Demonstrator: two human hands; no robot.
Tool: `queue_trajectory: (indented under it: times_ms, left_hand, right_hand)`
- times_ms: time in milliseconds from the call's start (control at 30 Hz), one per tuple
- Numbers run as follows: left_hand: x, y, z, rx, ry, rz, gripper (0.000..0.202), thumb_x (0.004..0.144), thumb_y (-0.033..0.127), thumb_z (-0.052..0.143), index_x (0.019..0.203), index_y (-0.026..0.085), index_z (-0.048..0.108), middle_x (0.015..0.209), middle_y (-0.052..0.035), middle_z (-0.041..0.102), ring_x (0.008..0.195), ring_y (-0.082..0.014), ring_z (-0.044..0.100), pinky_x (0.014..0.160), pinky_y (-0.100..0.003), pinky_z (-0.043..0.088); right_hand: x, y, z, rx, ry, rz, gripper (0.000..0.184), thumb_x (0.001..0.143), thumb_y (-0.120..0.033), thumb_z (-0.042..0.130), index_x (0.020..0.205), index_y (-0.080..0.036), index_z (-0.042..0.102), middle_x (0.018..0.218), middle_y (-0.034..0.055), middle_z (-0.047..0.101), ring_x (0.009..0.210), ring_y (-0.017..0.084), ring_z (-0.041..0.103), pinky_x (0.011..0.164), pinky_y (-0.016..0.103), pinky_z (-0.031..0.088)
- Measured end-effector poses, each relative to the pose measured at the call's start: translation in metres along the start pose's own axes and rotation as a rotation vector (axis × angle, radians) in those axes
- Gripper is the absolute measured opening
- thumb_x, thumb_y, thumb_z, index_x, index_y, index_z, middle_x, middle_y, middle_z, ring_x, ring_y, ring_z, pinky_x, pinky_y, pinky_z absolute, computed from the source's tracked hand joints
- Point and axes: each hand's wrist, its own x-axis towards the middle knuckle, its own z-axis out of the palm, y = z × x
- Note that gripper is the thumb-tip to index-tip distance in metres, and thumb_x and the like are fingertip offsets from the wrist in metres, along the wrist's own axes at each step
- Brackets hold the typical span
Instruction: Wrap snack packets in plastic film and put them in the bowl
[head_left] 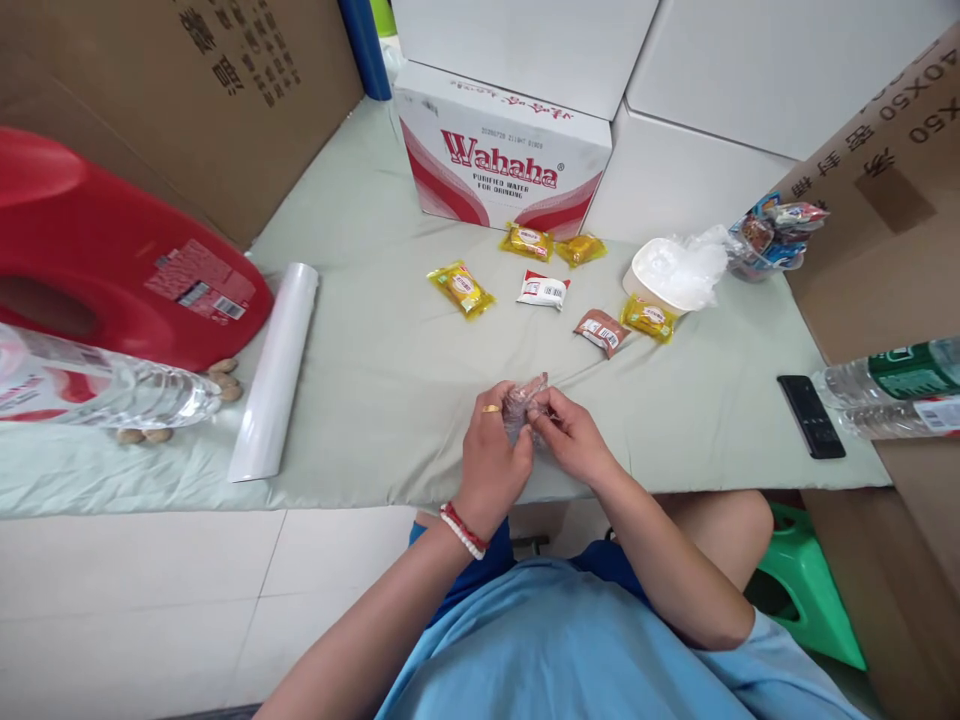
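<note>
Where both hands meet: crumpled clear plastic (517, 405), well in front of the Wahaha carton (510, 165), over the near part of the bench (375, 400); contact with the cloth cannot be told.
Left grip: left hand (491, 445) curled round one side of the plastic, thumb toward its fellow.
Right grip: right hand (576, 437) pinching the other side between thumb and fingers.
Reason for two-sided hold: presumably the film is limp and would sag if held from one side alone.
Film: thin, glossy, creased, no fixed shape; contents, if any, not clear.
Yellow packets (461, 290): four; two just before the carton's foot, one off its front left, one to its front right against the white tub (641, 275). Shiny, pillow-shaped, lying flat, spread out probably so each shows separately.
Other packets: white-and-red packet (544, 290) in front of the carton; brown packet (601, 332) beyond it, toward the front right.
Tub: smooth, rounded, right of the carton; wrinkled translucent bag (686, 270) bulging over its rim, perhaps put there to be contained.
White roll (275, 375): smooth cylinder, front left of the carton, seemingly kept aside to leave working room.
Bench cover: pale green cloth, softly rucked before the carton.
</note>
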Motion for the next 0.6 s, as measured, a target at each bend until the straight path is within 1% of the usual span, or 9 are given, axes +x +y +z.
queue_trajectory:
  times_ms: [100, 167, 233, 300, 367, 433, 467, 567, 600]
  left_hand:
    - [-0.014, 0.015, -0.002, -0.054, 0.049, 0.118, 0.060, 0.092, 0.012, 0.060, 0.148, 0.021, 0.043, 0.136, -0.0132, 0.067, 0.124, -0.0236, 0.068, 0.105, -0.041, 0.059]
    - [-0.022, 0.022, 0.002, -0.050, 0.027, 0.247, 0.058, 0.095, 0.012, 0.057, 0.151, 0.020, 0.041, 0.141, -0.0146, 0.066, 0.132, -0.0236, 0.065, 0.112, -0.044, 0.057]
    - [-0.029, 0.022, 0.009, -0.015, -0.053, 0.416, 0.055, 0.094, 0.007, 0.053, 0.148, 0.018, 0.046, 0.141, -0.0168, 0.067, 0.138, -0.0267, 0.062, 0.119, -0.052, 0.051]
    - [-0.037, 0.018, 0.016, -0.012, -0.186, 0.542, 0.052, 0.089, 0.004, 0.051, 0.140, 0.016, 0.054, 0.135, -0.0180, 0.070, 0.135, -0.0294, 0.064, 0.119, -0.058, 0.051]
    - [-0.045, 0.013, 0.019, -0.088, -0.304, 0.566, 0.046, 0.087, 0.003, 0.050, 0.129, 0.017, 0.062, 0.123, -0.0152, 0.075, 0.123, -0.0275, 0.071, 0.110, -0.052, 0.059]
    - [-0.050, 0.009, 0.016, -0.190, -0.336, 0.477, 0.036, 0.090, 0.004, 0.050, 0.117, 0.020, 0.067, 0.112, -0.0105, 0.078, 0.113, -0.0234, 0.074, 0.100, -0.043, 0.063]
    - [-0.052, 0.008, 0.014, -0.226, -0.313, 0.385, 0.031, 0.093, 0.006, 0.050, 0.112, 0.021, 0.069, 0.108, -0.0089, 0.078, 0.109, -0.0219, 0.075, 0.097, -0.040, 0.064]
    - [-0.046, 0.009, 0.006, -0.285, -0.149, -0.092, 0.017, 0.100, 0.028, 0.057, 0.113, 0.021, 0.067, 0.113, -0.0111, 0.074, 0.106, -0.0236, 0.074, 0.082, -0.038, 0.065]
    - [-0.042, 0.009, 0.005, -0.328, -0.108, -0.269, 0.026, 0.098, 0.039, 0.063, 0.117, 0.020, 0.064, 0.119, -0.0134, 0.072, 0.107, -0.0257, 0.073, 0.074, -0.036, 0.065]
  right_hand:
    - [-0.013, -0.001, 0.001, 0.318, 0.056, 0.089, 0.032, 0.093, -0.056, 0.070, 0.092, -0.024, 0.062, 0.087, -0.0010, 0.066, 0.084, 0.018, 0.060, 0.079, 0.030, 0.050]
    - [-0.019, -0.002, 0.003, 0.591, 0.089, 0.159, 0.040, 0.089, -0.064, 0.073, 0.094, -0.025, 0.065, 0.092, 0.0004, 0.071, 0.089, 0.019, 0.065, 0.083, 0.033, 0.054]
    - [-0.022, -0.002, 0.003, 0.801, 0.121, 0.228, 0.048, 0.085, -0.072, 0.074, 0.095, -0.025, 0.067, 0.092, 0.0021, 0.074, 0.090, 0.021, 0.069, 0.082, 0.035, 0.057]
    - [-0.023, 0.002, 0.002, 0.866, 0.171, 0.289, 0.049, 0.080, -0.070, 0.081, 0.093, -0.025, 0.068, 0.088, 0.0020, 0.075, 0.084, 0.021, 0.071, 0.076, 0.034, 0.059]
    - [-0.023, 0.008, -0.003, 0.844, 0.223, 0.334, 0.046, 0.075, -0.060, 0.090, 0.094, -0.024, 0.068, 0.084, 0.0002, 0.076, 0.076, 0.019, 0.071, 0.072, 0.032, 0.059]
    - [-0.022, 0.016, -0.008, 0.819, 0.257, 0.342, 0.047, 0.072, -0.056, 0.093, 0.096, -0.024, 0.068, 0.082, -0.0011, 0.076, 0.071, 0.017, 0.069, 0.071, 0.032, 0.059]
    - [-0.022, 0.020, -0.010, 0.811, 0.265, 0.337, 0.048, 0.072, -0.057, 0.093, 0.097, -0.024, 0.068, 0.081, -0.0012, 0.075, 0.069, 0.017, 0.069, 0.070, 0.033, 0.060]
    - [-0.023, 0.027, -0.014, 0.772, 0.291, 0.315, 0.048, 0.076, -0.063, 0.088, 0.097, -0.024, 0.069, 0.078, -0.0017, 0.072, 0.066, 0.017, 0.065, 0.066, 0.033, 0.059]
    - [-0.024, 0.027, -0.014, 0.741, 0.297, 0.303, 0.047, 0.078, -0.064, 0.086, 0.098, -0.024, 0.070, 0.077, -0.0018, 0.071, 0.066, 0.017, 0.064, 0.066, 0.033, 0.058]
